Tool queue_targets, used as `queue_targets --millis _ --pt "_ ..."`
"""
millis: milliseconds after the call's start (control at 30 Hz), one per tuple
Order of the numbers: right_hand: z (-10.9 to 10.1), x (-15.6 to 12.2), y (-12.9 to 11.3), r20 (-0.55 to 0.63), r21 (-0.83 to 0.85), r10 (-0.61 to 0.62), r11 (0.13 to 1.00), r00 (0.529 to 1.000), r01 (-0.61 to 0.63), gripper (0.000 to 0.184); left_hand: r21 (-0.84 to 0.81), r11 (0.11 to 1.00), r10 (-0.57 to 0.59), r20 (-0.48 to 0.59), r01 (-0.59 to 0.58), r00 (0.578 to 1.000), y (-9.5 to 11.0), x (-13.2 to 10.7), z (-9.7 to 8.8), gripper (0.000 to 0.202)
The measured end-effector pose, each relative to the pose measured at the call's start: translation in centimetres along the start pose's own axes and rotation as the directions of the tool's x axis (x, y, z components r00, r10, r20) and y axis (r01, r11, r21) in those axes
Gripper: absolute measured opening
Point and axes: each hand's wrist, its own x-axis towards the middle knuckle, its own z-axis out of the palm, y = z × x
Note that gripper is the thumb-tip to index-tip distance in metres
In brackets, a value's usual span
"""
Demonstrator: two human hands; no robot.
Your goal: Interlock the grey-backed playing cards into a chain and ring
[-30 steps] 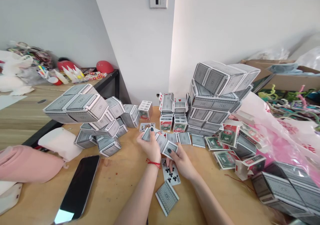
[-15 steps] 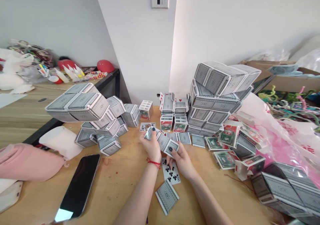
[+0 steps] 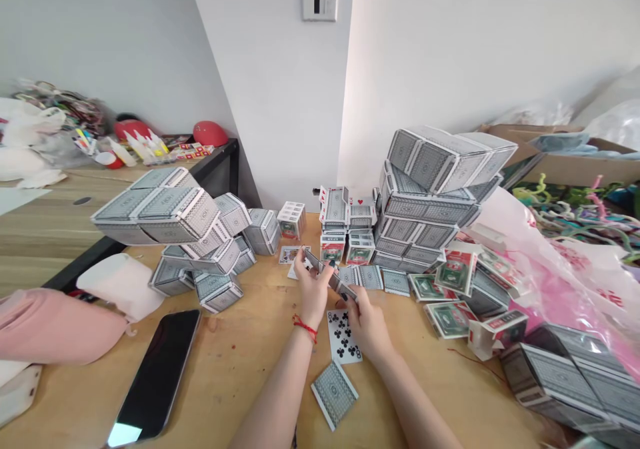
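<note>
Your L hand [image 3: 311, 290] & R hand [image 3: 369, 326] both pinch one strip of cards [image 3: 331, 278] just above the table [image 3: 240, 369], mid-desk, near the small card boxes [image 3: 345, 236]. The strip is almost edge-on to you, w/ its long axis diagonal from far-left to near-right; L fingers are closed on the far end, R fingers on the near end. A club card [image 3: 341, 339] lies face up betw. your wrists.

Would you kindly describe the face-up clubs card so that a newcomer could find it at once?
On the wooden table, find the left hand and right hand holding cards at the middle. Between their wrists lies the clubs card. Unlike the nearer card, patterned back up, it shows black pips on white.
</note>
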Motion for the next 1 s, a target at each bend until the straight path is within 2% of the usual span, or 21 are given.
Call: queue_targets --millis 100,167,267,333,400,500,667,867,1000 --pt "0.1 0.1 -0.3 -0.047 -0.046 -0.008 0.999 0.999 0.006 0.018 -0.078 0.996 -0.039 0.076 0.045 0.996 0.3 0.0 -0.2 0.065" --pt "0.2 0.2 -0.5 -0.061 -0.002 0.013 1.000 0.998 -0.013 0.017 -0.111 0.993 -0.030 0.094 0.040 0.995 0.4 -0.1 -0.4 0.060" --pt "0.3 0.6 -0.6 -0.058 0.206 0.049 0.978 0.997 -0.036 0.014 -0.154 0.986 -0.032 0.150 0.056 0.988 0.3 -0.2 -0.5 0.056" --pt "0.3 0.8 -0.4 -0.060 0.351 0.046 0.936 0.997 -0.022 0.012 -0.169 0.983 -0.051 0.154 0.077 0.987 0.0 -0.3 -0.5 0.055" --pt "0.3 1.0 -0.1 -0.077 0.421 0.019 0.907 0.997 0.015 0.011 -0.178 0.977 -0.095 0.145 0.121 0.985 -0.3 -0.3 -0.5 0.054" --pt "0.1 1.1 0.3 -0.108 0.417 -0.039 0.905 0.993 0.081 0.009 -0.218 0.961 -0.139 0.150 0.170 0.979 -0.4 -0.3 -0.5 0.051" --pt "-0.3 1.1 0.3 -0.136 0.360 -0.086 0.924 0.987 0.130 0.012 -0.275 0.949 -0.110 0.157 0.151 0.981 -0.5 -0.7 -0.3 0.044" --pt "-0.4 1.3 0.2 -0.042 0.355 -0.115 0.927 0.992 0.123 0.013 -0.265 0.942 -0.212 0.008 0.207 0.977 -1.0 -1.7 0.0 0.038" --pt "-0.4 1.5 0.3 -0.013 0.381 -0.105 0.919 0.994 0.102 0.011 -0.257 0.953 -0.161 0.018 0.160 0.987 -1.0 -2.4 -0.1 0.040"
